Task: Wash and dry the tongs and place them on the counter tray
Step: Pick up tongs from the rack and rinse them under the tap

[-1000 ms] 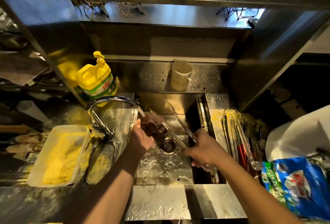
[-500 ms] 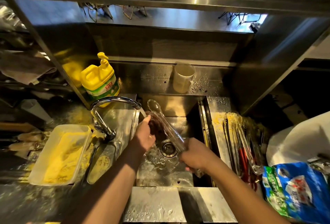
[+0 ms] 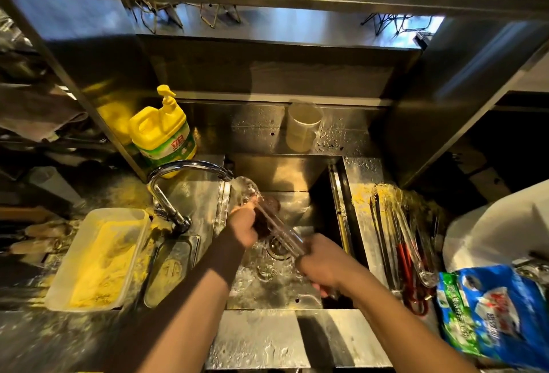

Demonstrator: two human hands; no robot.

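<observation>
Over the sink (image 3: 320, 176): tongs (image 3: 269, 216), long axis diagonal, tip up-left under the faucet (image 3: 190, 166).
Right hand (image 3: 322, 264): grip closed on handle end.
Left hand (image 3: 242, 225): clutching dark scrubber (image 3: 267, 209) against the tongs.

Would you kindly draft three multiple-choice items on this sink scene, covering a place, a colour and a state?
1. Where is the tip of the clear plastic tongs?
A. under the chrome tap spout
B. on the counter
C. in the bag

2. What colour is the pump-top detergent jug?
A. red
B. yellow
C. black

3. What is the right hand doing?
A. hanging open
B. gripping the tongs' handle end
C. turning the tap

A: the tip meets the spout. B: the jug's body is yellow. B: its fingers wrap the handle.
</observation>
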